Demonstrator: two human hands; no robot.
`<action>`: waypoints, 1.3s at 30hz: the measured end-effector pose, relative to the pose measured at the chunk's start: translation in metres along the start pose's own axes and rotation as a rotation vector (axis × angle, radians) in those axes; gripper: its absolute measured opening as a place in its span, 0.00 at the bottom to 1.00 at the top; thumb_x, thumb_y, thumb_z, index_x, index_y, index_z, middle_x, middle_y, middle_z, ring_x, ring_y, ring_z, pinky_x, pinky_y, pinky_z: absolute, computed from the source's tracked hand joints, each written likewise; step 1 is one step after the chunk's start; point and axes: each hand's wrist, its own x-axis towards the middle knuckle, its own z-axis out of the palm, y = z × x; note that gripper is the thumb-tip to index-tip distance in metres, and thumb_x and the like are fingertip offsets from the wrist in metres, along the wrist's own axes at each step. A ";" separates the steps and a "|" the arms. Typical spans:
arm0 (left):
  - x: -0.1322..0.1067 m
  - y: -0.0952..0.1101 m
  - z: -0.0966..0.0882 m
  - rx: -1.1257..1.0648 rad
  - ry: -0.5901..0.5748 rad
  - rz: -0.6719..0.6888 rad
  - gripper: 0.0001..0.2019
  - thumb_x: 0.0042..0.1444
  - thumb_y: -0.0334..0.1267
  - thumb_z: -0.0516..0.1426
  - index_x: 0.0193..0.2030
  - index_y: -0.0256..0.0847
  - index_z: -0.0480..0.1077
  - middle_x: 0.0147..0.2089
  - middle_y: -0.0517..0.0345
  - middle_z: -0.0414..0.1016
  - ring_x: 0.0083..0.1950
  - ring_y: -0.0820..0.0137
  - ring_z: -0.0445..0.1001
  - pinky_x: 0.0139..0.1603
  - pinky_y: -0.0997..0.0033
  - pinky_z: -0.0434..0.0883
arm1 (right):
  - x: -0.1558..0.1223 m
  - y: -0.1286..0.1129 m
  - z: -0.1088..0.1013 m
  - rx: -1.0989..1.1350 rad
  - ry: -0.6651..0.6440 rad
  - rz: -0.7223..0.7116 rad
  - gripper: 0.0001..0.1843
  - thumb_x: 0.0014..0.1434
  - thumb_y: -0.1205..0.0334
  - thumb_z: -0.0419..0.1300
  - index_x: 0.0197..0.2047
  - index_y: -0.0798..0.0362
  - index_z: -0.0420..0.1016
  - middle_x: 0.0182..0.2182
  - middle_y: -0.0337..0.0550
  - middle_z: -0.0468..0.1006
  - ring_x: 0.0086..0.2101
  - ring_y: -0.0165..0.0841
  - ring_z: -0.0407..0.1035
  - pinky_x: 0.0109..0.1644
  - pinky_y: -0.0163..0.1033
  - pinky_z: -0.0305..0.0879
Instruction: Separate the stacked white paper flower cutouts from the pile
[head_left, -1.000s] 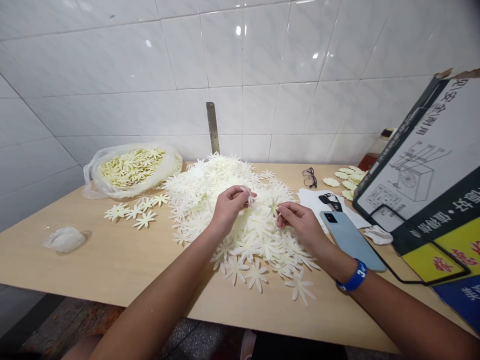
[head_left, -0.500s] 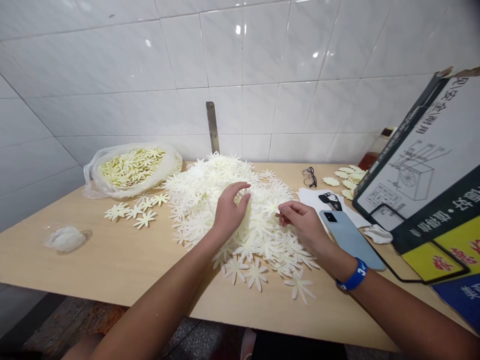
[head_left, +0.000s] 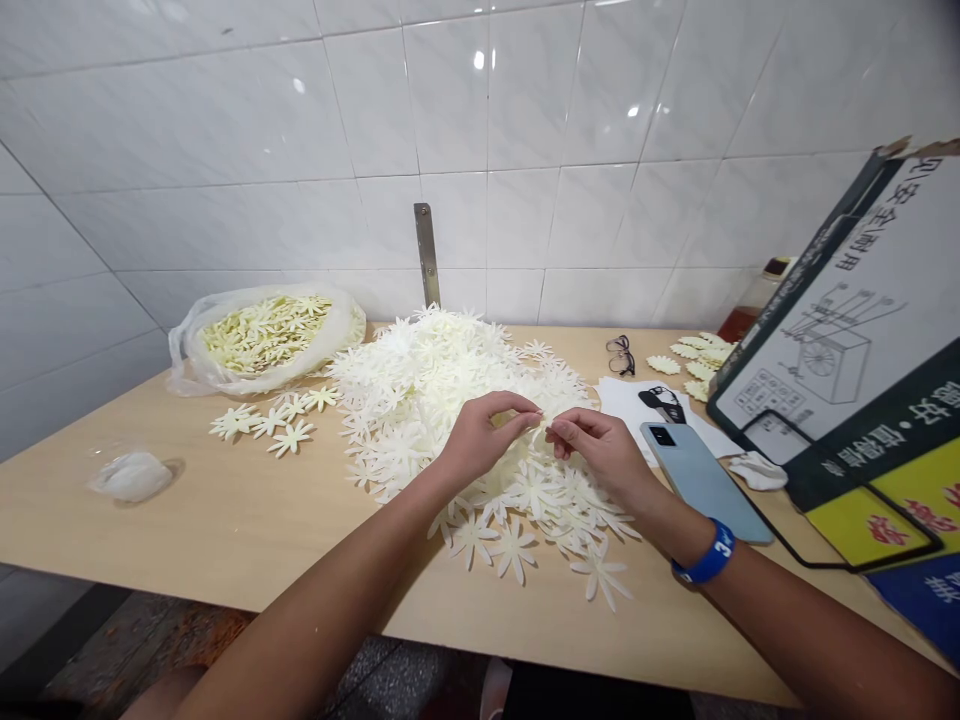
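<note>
Bright, even light, small glare spots on the glossy white ceramic wall tiles [head_left: 525, 110], faint shadows, edges bent wide-angle, no real blur.

The left hand [head_left: 480, 440] and right hand [head_left: 600, 447] hide whatever they pinch; the printed board [head_left: 832, 350] runs off the right edge (that little black thing [head_left: 661, 404]? too small to tell).
</note>
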 end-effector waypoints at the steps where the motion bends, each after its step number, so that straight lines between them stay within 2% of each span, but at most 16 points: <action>1: 0.001 0.001 -0.001 -0.047 0.026 -0.048 0.07 0.55 0.42 0.60 0.34 0.41 0.77 0.38 0.53 0.80 0.42 0.64 0.76 0.47 0.66 0.71 | 0.000 0.000 0.000 -0.006 0.000 -0.005 0.17 0.59 0.48 0.61 0.29 0.53 0.76 0.22 0.40 0.73 0.26 0.32 0.66 0.33 0.38 0.64; 6: 0.008 -0.001 -0.007 -0.336 0.222 -0.295 0.08 0.49 0.41 0.62 0.32 0.37 0.75 0.35 0.54 0.77 0.37 0.69 0.74 0.39 0.70 0.71 | 0.000 0.001 -0.001 -0.023 0.015 -0.018 0.17 0.60 0.48 0.60 0.28 0.53 0.73 0.21 0.39 0.71 0.26 0.32 0.66 0.33 0.38 0.64; 10: 0.013 -0.003 -0.015 -0.540 0.232 -0.400 0.08 0.45 0.38 0.63 0.30 0.37 0.70 0.36 0.54 0.76 0.36 0.72 0.74 0.40 0.70 0.70 | 0.001 0.002 -0.001 0.035 0.014 0.032 0.16 0.59 0.47 0.60 0.31 0.53 0.72 0.22 0.40 0.72 0.26 0.33 0.67 0.32 0.39 0.64; 12: 0.013 -0.004 -0.018 -0.574 0.229 -0.413 0.10 0.44 0.37 0.64 0.31 0.37 0.70 0.32 0.57 0.75 0.33 0.74 0.73 0.40 0.70 0.70 | 0.001 0.003 -0.001 0.055 0.033 0.053 0.16 0.59 0.47 0.61 0.32 0.53 0.73 0.22 0.40 0.72 0.25 0.33 0.67 0.32 0.39 0.64; 15: 0.013 -0.006 -0.020 -0.555 0.259 -0.429 0.18 0.42 0.38 0.67 0.41 0.38 0.70 0.27 0.63 0.72 0.30 0.76 0.70 0.40 0.70 0.69 | 0.002 0.004 0.000 0.069 0.078 0.058 0.16 0.58 0.48 0.62 0.30 0.53 0.74 0.22 0.39 0.71 0.25 0.32 0.66 0.31 0.38 0.64; 18: 0.012 -0.007 -0.020 -0.439 0.247 -0.455 0.24 0.42 0.41 0.68 0.47 0.39 0.70 0.30 0.61 0.73 0.32 0.74 0.71 0.38 0.71 0.68 | 0.002 0.004 -0.001 0.092 0.093 0.065 0.16 0.57 0.49 0.63 0.29 0.53 0.75 0.23 0.40 0.72 0.25 0.31 0.66 0.30 0.37 0.63; 21: 0.009 -0.007 -0.016 -0.156 0.220 -0.371 0.20 0.44 0.42 0.67 0.45 0.40 0.73 0.33 0.57 0.74 0.35 0.70 0.71 0.37 0.69 0.68 | 0.002 0.005 -0.001 0.106 0.091 0.062 0.16 0.56 0.48 0.64 0.28 0.53 0.76 0.24 0.41 0.73 0.25 0.31 0.66 0.31 0.37 0.63; 25: 0.004 -0.001 -0.009 0.203 0.207 0.022 0.10 0.54 0.40 0.62 0.43 0.44 0.76 0.47 0.52 0.75 0.50 0.63 0.71 0.52 0.63 0.67 | 0.001 0.005 -0.001 0.095 0.074 0.054 0.17 0.56 0.47 0.64 0.28 0.53 0.76 0.25 0.42 0.74 0.26 0.31 0.66 0.32 0.38 0.64; 27: 0.001 0.002 -0.006 0.281 0.167 0.192 0.08 0.58 0.40 0.60 0.43 0.46 0.77 0.48 0.51 0.75 0.53 0.62 0.70 0.56 0.61 0.65 | 0.001 0.004 -0.001 0.083 0.061 0.048 0.18 0.56 0.46 0.64 0.28 0.53 0.76 0.25 0.42 0.74 0.26 0.32 0.66 0.32 0.38 0.64; 29: -0.001 0.003 -0.003 0.338 0.110 0.283 0.08 0.59 0.40 0.59 0.43 0.47 0.77 0.47 0.52 0.76 0.53 0.61 0.70 0.58 0.60 0.65 | 0.000 0.003 0.000 0.073 0.041 0.040 0.18 0.56 0.46 0.64 0.27 0.53 0.76 0.24 0.42 0.74 0.26 0.32 0.66 0.32 0.38 0.64; 32: -0.002 0.000 0.000 0.381 0.021 0.327 0.07 0.59 0.38 0.59 0.41 0.49 0.79 0.48 0.53 0.76 0.53 0.62 0.70 0.57 0.59 0.65 | 0.000 0.001 0.001 0.059 0.016 0.033 0.18 0.56 0.46 0.64 0.27 0.53 0.76 0.22 0.40 0.73 0.25 0.31 0.66 0.32 0.38 0.63; 34: -0.002 -0.002 0.002 0.354 0.003 0.309 0.07 0.59 0.37 0.58 0.38 0.47 0.79 0.47 0.53 0.77 0.52 0.62 0.71 0.56 0.59 0.65 | 0.000 0.000 0.002 0.044 0.011 0.027 0.17 0.56 0.47 0.64 0.27 0.53 0.76 0.21 0.40 0.72 0.25 0.32 0.66 0.32 0.38 0.63; 39: 0.000 0.001 -0.001 0.097 0.075 0.125 0.05 0.57 0.38 0.60 0.35 0.43 0.78 0.44 0.52 0.78 0.50 0.63 0.73 0.55 0.63 0.67 | 0.000 0.000 0.000 0.011 0.010 0.014 0.17 0.58 0.48 0.62 0.27 0.52 0.75 0.22 0.40 0.72 0.26 0.32 0.66 0.33 0.38 0.64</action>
